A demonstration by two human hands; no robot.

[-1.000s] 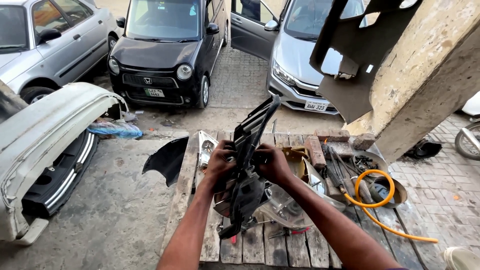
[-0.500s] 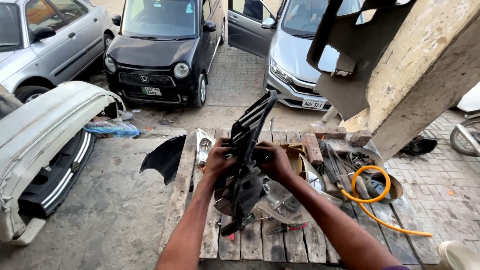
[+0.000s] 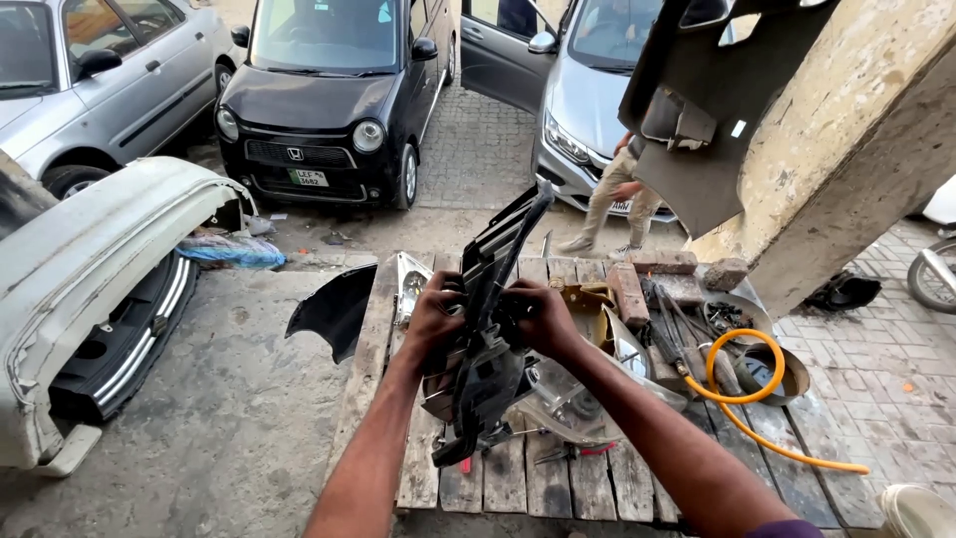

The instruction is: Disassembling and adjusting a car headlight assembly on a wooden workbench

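Black plastic grille part [image 3: 488, 319] held upright over wooden pallet surface [image 3: 558, 478]; left hand [image 3: 436, 321] & right hand [image 3: 543, 319] grip closed tight on it.

Daylight falls on an outdoor yard — grey concrete floor [image 3: 219, 399], brick paving [image 3: 478, 149] beyond. A black car [image 3: 329, 90] and two silver cars [image 3: 90, 80] stand parked — a weathered concrete pillar [image 3: 846, 149] rises at right.

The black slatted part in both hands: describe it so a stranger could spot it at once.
Find the wooden slat table in front of the parked cars. Above its middle, the left hand and right hand grip a black plastic grille piece. Unlike the parts lying flat, it stands tilted upright, its ribbed end pointing up.
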